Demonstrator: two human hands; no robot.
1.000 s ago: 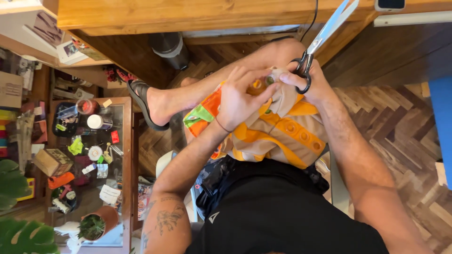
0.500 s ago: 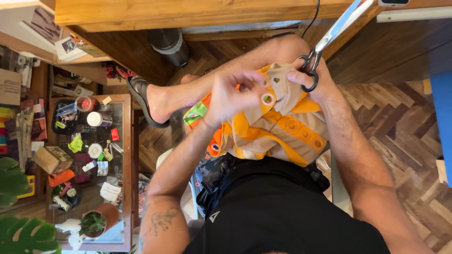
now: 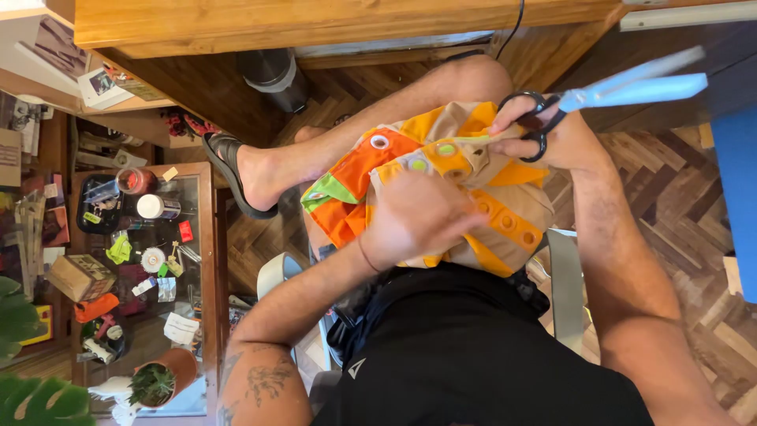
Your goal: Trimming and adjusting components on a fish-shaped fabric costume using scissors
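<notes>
A beige, orange and yellow fabric piece with metal eyelets (image 3: 473, 170) lies bunched over my lap. My left hand (image 3: 418, 217) presses flat on its middle, fingers spread over the cloth. My right hand (image 3: 544, 134) grips black-handled scissors (image 3: 623, 87) with pale blue blades, which point up and to the right, away from the fabric. The right thumb and fingers also pinch the fabric's upper edge. One leg stretches out to the left with a dark sandal (image 3: 225, 170) on the foot.
A wooden table edge (image 3: 331, 24) runs across the top, with a black cable (image 3: 516, 20) hanging from it. A glass-topped side table (image 3: 201, 237) cluttered with small items stands at the left, a potted plant (image 3: 154, 383) near it. Herringbone wood floor (image 3: 678, 205) lies below.
My left hand has dropped from the fabric's top edge down onto its middle. The fabric has been spread wider over my lap, and the scissors have tilted flatter to the right.
</notes>
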